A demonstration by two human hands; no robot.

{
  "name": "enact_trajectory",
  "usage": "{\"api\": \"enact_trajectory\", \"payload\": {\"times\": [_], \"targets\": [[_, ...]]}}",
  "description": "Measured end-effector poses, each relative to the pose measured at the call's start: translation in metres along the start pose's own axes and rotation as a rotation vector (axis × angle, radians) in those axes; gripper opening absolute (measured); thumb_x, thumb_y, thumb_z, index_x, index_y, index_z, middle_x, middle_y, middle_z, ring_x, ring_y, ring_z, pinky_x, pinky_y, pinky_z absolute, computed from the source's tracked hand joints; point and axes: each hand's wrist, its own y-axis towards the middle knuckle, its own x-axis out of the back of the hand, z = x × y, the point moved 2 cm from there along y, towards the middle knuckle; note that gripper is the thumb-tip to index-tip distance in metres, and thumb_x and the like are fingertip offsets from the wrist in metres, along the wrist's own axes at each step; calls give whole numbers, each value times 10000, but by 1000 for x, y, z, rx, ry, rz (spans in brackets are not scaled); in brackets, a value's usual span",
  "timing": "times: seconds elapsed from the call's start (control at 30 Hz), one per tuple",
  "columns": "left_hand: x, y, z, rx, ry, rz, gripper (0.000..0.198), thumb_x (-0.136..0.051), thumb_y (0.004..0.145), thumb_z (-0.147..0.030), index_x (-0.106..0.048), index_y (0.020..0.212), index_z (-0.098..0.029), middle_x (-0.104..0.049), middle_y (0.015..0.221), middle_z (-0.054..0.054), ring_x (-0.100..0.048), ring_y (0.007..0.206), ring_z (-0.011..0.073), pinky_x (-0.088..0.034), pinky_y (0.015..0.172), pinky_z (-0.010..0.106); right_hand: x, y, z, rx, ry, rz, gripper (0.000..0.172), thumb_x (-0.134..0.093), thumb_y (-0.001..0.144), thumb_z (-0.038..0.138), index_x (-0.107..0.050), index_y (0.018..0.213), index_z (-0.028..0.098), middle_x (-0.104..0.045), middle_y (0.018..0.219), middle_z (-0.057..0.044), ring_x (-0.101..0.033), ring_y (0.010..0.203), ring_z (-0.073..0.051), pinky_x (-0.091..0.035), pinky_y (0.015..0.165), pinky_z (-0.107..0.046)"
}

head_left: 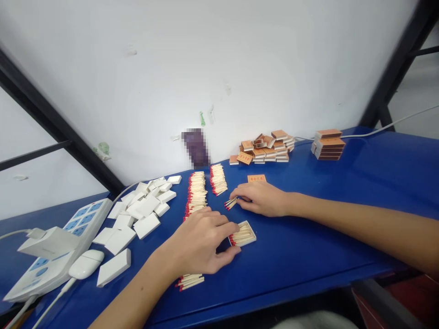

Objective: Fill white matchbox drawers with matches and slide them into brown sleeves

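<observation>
Between the thumb and fingers of my left hand (206, 237) is the left end of a white matchbox tray (253, 237), which lies on the blue table with red-tipped matches (243, 234) inside. My right hand (262, 198) is closed on a few matches (231, 203), their red heads pointing left just over the table. An orange matchbox sleeve (256, 178) lies right behind that hand. A long row of matches (197, 189) runs partly under my left hand and shows again at its near end. A shorter row of matches (218, 179) lies to its right.
White empty-looking trays (147, 205) are heaped at the left. Beside them are a power strip (77, 237) with a charger (50, 242) and a white earphone case (86, 264) on a cable. Orange matchboxes (269, 148) are piled against the wall; a neat stack (328, 145) stands farther right.
</observation>
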Motion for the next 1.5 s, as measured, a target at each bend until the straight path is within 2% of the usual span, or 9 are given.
{"api": "enact_trajectory", "payload": {"times": [0.23,0.53,0.67,0.77,0.93,1.1,1.2,1.33,1.5], "targets": [[1,1,0,5,-24,12,252,-609,885,-353,-684,1053,-179,-683,811,36,-635,734,204,-459,728,345,0,-2,1,12,-17,-30,343,-444,945,218,-645,1218,169,-700,1033,-90,-633,833,-195,-454,738,-303],[2,0,3,56,-3,10,225,-655,832,-398,-637,875,-178,-607,706,5,-563,658,180,-429,685,331,-4,0,-3,40,14,-25,289,-469,934,200,-690,1119,191,-709,987,-68,-640,848,-192,-457,733,-293],[5,-2,7,65,-9,-22,348,-659,814,-478,-633,990,-179,-628,781,24,-580,726,206,-441,714,353,-2,-1,0,49,22,-18,305,-466,937,204,-686,1147,183,-708,1005,-74,-642,854,-191,-460,738,-293],[7,-3,11,71,-17,-57,403,-634,819,-481,-628,1075,-171,-654,866,52,-595,797,228,-450,752,375,1,-2,4,11,-4,-14,376,-477,955,295,-622,1286,191,-692,1053,-95,-639,900,-218,-466,757,-316],[11,-3,14,57,-16,-35,279,-592,831,-441,-645,808,-168,-596,727,37,-541,698,202,-409,660,345,4,0,8,-56,-164,56,604,-448,954,549,-454,1474,243,-616,1096,-126,-614,897,-274,-466,759,-385],[15,-3,15,54,6,-89,312,-596,820,-396,-538,610,-173,-524,632,20,-463,614,162,-333,594,312,4,2,8,-25,-212,89,615,-406,965,566,-448,1480,234,-588,1081,-129,-605,879,-268,-458,760,-383],[17,-3,15,36,-4,-138,335,-591,818,-349,-483,553,-175,-507,572,6,-448,600,152,-333,635,325,3,3,7,-31,-215,94,629,-403,962,573,-426,1493,236,-585,1089,-132,-607,882,-274,-455,758,-384],[21,-4,15,27,-35,-196,335,-507,854,-284,-430,545,-180,-457,512,-14,-406,560,139,-336,671,340,3,4,7,-32,-215,100,613,-409,962,560,-454,1473,224,-591,1084,-128,-611,897,-275,-448,755,-371],[18,-6,16,23,-69,-135,232,-389,886,-213,-523,699,-177,-478,580,-9,-401,547,143,-338,610,313,3,4,5,-29,-191,89,592,-416,964,543,-453,1468,234,-599,1089,-115,-614,895,-263,-438,736,-351]]}}
